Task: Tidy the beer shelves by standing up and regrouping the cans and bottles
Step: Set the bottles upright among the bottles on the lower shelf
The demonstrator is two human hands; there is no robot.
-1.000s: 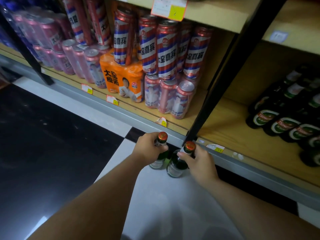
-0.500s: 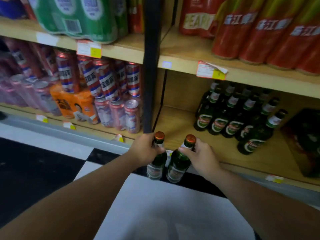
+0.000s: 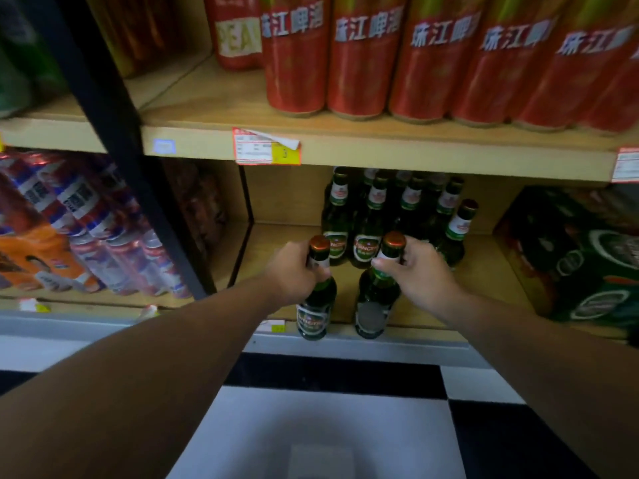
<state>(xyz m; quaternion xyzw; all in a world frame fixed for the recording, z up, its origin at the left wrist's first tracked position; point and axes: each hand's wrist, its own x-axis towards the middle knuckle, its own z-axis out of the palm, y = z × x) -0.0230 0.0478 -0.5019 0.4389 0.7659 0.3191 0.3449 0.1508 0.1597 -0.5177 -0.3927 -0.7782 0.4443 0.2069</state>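
My left hand (image 3: 294,273) grips the neck of a green beer bottle (image 3: 316,304) with an orange cap. My right hand (image 3: 420,271) grips the neck of a second green bottle (image 3: 377,302) of the same kind. Both bottles are upright, side by side, at the front edge of the lower wooden shelf (image 3: 484,271). Whether their bases touch the shelf I cannot tell. Behind them a group of several matching green bottles (image 3: 390,216) stands upright at the back of that shelf.
Tall red cans (image 3: 366,57) line the upper shelf. A black upright post (image 3: 114,140) divides the bays; left of it stand striped cans (image 3: 79,216) and an orange pack (image 3: 34,261). A dark green carton (image 3: 587,257) fills the lower shelf's right. Black-and-white floor tiles lie below.
Both hands have carried the two bottles up from the floor and rightward, from in front of the post to the front of the bottle shelf. The view has tilted upward.
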